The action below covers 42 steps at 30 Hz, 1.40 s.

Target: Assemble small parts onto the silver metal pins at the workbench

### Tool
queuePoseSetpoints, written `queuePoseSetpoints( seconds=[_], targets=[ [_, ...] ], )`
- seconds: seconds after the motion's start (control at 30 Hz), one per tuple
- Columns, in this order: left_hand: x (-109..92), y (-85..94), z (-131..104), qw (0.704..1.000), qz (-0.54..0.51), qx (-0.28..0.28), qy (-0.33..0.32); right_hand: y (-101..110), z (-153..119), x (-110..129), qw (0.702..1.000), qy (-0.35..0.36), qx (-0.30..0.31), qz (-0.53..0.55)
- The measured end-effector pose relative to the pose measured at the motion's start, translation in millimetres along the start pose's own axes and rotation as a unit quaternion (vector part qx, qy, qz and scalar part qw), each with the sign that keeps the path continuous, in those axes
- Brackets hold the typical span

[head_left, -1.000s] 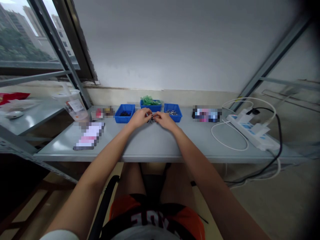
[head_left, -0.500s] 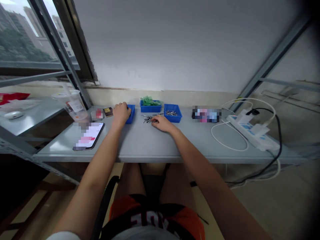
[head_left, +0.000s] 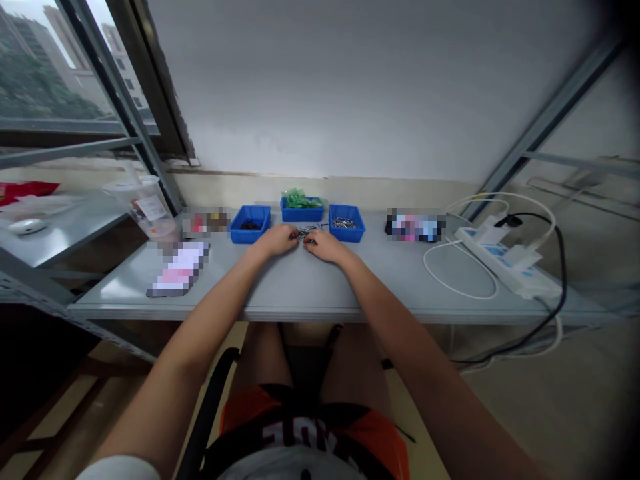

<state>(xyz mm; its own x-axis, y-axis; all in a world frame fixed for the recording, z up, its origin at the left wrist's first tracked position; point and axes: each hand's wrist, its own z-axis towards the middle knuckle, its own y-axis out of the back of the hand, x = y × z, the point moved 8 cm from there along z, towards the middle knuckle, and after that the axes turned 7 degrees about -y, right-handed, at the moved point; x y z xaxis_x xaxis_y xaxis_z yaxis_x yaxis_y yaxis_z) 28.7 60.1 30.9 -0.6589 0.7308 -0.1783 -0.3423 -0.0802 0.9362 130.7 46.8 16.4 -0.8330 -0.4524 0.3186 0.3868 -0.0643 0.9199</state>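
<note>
On the grey table [head_left: 300, 287], my left hand [head_left: 277, 240] and my right hand [head_left: 323, 245] rest side by side, fingertips at a small pile of metal screws [head_left: 305, 232]. What the fingers pinch is too small to tell. Behind the pile stand three blue bins: the left bin [head_left: 250, 225] with dark small parts, the middle bin [head_left: 301, 209] with green pieces, the right bin [head_left: 347, 223] with silver screws.
A phone [head_left: 177, 277] lies at the left, and a plastic cup [head_left: 145, 210] stands beyond it. A white power strip [head_left: 505, 260] with white and black cables lies at the right. Blurred small items sit near the bins. A window and a metal shelf frame are at the left.
My left hand came back from the left blue bin to the screw pile beside my right hand. The right hand stayed at the pile.
</note>
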Motion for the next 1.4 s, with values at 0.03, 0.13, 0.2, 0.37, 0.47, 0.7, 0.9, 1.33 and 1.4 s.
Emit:
queuePoseSetpoints(
  seconds=[0.03, 0.13, 0.2, 0.37, 0.47, 0.7, 0.9, 1.33, 1.4],
  targets=[
    [-1, -3.8, 0, 1.000, 0.003, 0.010, 0.001, 0, 1, -1, 1.000, 0.001, -0.001, -0.003],
    [0, -8.2, -2, 0.999, 0.015, 0.024, 0.014, -3, 2, -2, 1.000, 0.001, 0.004, -0.005],
    [0, -7.8, -1, 0.999, 0.026, 0.026, 0.019, -3, 2, -3, 1.000, 0.002, 0.005, -0.001],
    [5, -4.7, -2, 0.999, 0.033, 0.018, 0.034, 0, 1, 0, 1.000, 0.002, 0.003, 0.007],
    [8, -2.9, -4, 0.997, 0.040, 0.019, 0.061, 1, 0, 1, 1.000, -0.005, 0.008, 0.015],
    [9, -4.1, -5, 0.996, 0.041, 0.022, 0.074, 4, -1, 6, 0.999, -0.006, 0.015, 0.038],
    [13, -1.8, -7, 0.995, 0.022, -0.016, 0.098, 6, -3, 7, 0.999, -0.013, 0.014, 0.047],
    [-6, 22.9, 1, 0.988, -0.067, -0.133, -0.028, 32, -2, -7, 0.980, -0.065, -0.117, 0.148],
    [-8, 23.2, 1, 0.987, -0.074, -0.135, -0.040, 35, -3, -6, 0.977, -0.062, -0.123, 0.161]
  ],
)
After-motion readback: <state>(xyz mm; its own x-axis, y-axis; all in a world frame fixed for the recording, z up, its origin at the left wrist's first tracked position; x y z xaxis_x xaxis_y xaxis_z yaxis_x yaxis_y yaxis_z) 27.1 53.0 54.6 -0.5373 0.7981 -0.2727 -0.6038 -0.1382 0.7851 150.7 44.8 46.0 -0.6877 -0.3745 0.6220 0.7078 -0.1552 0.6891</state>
